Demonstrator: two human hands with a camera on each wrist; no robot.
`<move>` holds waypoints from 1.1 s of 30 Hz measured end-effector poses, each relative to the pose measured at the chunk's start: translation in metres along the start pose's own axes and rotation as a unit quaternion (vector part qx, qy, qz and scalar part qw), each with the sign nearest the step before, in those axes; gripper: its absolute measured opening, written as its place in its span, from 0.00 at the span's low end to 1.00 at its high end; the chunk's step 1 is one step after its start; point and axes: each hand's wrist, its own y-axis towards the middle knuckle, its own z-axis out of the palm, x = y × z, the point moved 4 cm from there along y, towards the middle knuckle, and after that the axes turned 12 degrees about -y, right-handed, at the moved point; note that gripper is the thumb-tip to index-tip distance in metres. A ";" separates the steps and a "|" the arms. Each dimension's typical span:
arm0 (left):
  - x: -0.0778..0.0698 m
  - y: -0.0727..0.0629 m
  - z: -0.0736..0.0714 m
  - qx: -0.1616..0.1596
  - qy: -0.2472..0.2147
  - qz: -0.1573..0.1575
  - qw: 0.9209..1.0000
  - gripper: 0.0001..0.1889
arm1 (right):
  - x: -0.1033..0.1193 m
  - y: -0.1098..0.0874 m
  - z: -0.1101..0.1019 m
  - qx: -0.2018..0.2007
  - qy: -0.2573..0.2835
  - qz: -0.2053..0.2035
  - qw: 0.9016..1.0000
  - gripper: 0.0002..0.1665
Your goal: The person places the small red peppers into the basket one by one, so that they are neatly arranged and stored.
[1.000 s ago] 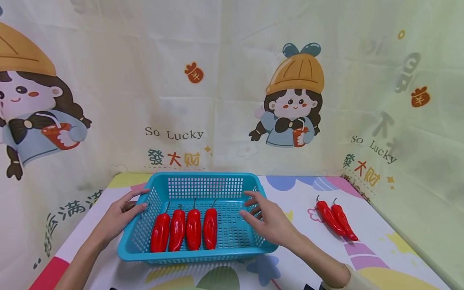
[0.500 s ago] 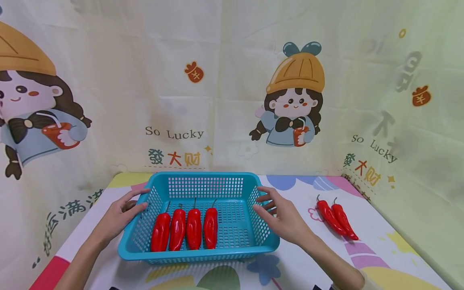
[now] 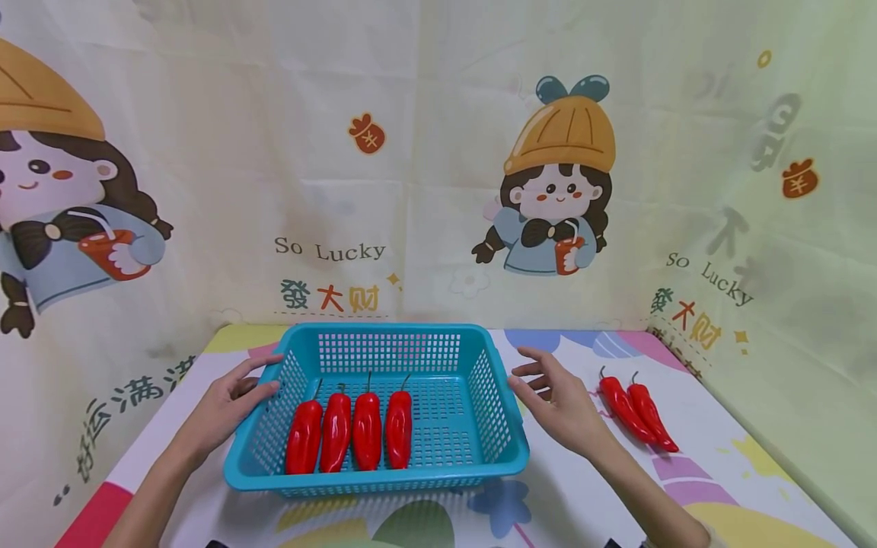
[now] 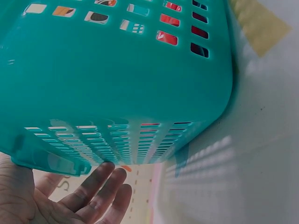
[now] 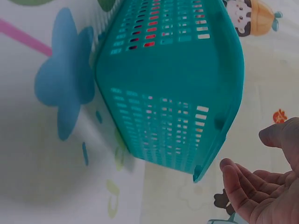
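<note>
A blue plastic basket (image 3: 438,478) with perforated walls stands in the middle of the table. Several red chili peppers (image 3: 366,432) lie side by side in its left half. My left hand (image 3: 222,407) holds the basket's left rim, thumb and index finger over the edge; in the left wrist view the other fingers (image 4: 100,184) reach under the rim beside the outer wall. Just right of the basket's right rim, my right hand (image 3: 563,399) hovers with loosely bent fingers, thumb apart from them and nothing between; the right wrist view shows that hand (image 5: 275,182) apart from the rim.
Two more red chili peppers (image 3: 637,415) lie together on the table, right of my right hand. The table (image 3: 569,495) has a colourful printed cover. A cream printed cloth (image 3: 438,228) hangs behind it and along the sides.
My right hand has moved from over the basket's right end to the right, out past its rim. My left hand stays on the left rim, and the peppers stay in place.
</note>
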 end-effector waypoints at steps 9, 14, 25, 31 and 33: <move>0.001 0.000 -0.001 -0.003 0.008 -0.005 1.000 0.34 | -0.017 -0.001 -0.002 0.009 0.002 0.020 1.000 0.36; 0.002 0.000 -0.001 0.000 0.011 -0.006 1.000 0.34 | -0.025 -0.001 -0.002 0.009 -0.004 0.032 0.999 0.36; 0.000 0.001 0.000 -0.002 0.003 0.001 1.000 0.33 | -0.049 0.000 -0.004 0.007 -0.026 0.056 0.998 0.39; 0.002 0.001 0.000 0.000 0.009 -0.005 1.000 0.34 | -0.060 -0.002 -0.009 0.001 -0.045 0.067 0.997 0.38; 0.002 0.001 0.000 0.001 0.011 -0.004 1.000 0.34 | -0.063 -0.003 -0.010 -0.002 -0.049 0.067 0.997 0.38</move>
